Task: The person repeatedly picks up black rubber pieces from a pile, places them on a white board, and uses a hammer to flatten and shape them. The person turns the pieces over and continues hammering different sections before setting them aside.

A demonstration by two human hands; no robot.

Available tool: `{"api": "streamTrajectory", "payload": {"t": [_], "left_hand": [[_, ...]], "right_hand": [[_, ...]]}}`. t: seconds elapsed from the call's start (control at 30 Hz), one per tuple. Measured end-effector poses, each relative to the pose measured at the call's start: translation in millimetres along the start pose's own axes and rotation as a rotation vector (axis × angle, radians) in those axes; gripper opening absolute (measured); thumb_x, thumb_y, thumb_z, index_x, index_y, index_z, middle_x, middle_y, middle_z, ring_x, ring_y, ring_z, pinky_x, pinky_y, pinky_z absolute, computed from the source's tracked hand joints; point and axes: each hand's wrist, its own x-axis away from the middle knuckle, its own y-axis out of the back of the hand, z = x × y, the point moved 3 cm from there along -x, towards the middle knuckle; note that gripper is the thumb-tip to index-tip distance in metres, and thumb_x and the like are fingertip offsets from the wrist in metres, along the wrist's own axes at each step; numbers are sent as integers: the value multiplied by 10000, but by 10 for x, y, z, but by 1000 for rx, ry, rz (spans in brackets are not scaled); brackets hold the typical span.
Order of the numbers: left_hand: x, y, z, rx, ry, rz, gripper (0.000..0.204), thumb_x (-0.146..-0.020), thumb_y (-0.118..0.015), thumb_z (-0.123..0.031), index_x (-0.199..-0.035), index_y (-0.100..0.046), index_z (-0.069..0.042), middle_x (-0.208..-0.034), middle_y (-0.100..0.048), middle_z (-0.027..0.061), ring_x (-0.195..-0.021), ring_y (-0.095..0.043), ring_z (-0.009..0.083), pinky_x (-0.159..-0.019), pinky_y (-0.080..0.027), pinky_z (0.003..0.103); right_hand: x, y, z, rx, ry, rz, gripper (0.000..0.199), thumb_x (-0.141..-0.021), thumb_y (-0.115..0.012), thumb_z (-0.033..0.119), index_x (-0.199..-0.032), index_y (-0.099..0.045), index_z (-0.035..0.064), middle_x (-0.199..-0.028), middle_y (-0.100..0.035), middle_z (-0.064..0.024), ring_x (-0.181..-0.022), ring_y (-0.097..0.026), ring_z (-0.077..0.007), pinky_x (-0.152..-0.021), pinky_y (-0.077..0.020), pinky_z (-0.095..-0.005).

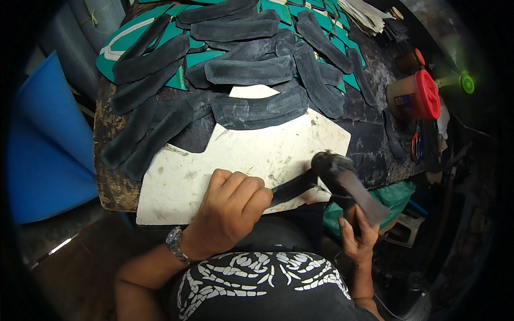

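My left hand [233, 206] presses a narrow dark strip [292, 188] flat against the white work board [214, 160] near the table's front edge, fingers closed over its left end. My right hand [357, 230] grips the handle of a hammer [342, 179], blurred in motion, with its dark head just above the strip's right end. A watch sits on my left wrist.
Many dark curved strips [251, 69] lie spread over green sheets [206, 56] across the back of the worn table [110, 182]. A jar with a red lid [415, 96] and red-handled scissors [416, 145] sit at the right. A blue panel [48, 144] stands left.
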Motion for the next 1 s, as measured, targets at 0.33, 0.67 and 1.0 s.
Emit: {"api": "streamTrajectory", "payload": {"t": [0.33, 0.67, 1.0], "left_hand": [[-66, -99, -235, -185, -348, -297, 105, -806, -706, -58, -836, -609, -84, -918, -653, 66, -755, -618, 173, -684, -456, 330], [-319, -318, -179, 237, 107, -119, 190, -850, -719, -47, -1030, -663, -28, -869, -605, 50, -763, -558, 216, -763, -382, 361], [-303, -267, -177, 101, 171, 34, 200, -857, -672, -26, -1053, -686, -58, -937, -581, 30, -878, -558, 192, -824, -367, 372]], "right_hand": [[1009, -105, -350, -164, 30, -289, 566, -994, -548, 111, -1492, -309, -13, -1102, -587, -226, -796, -582, -231, -662, -512, -305], [554, 9, -22, 110, -6, -62, 421, -836, -742, 66, -1227, -637, -53, -993, -696, -217, -716, -659, -297, -610, -526, -368], [21, -60, 15, -13, -237, 43, 445, -865, -678, -57, -1301, -593, -39, -969, -645, -182, -724, -657, -302, -635, -518, -343]]}}
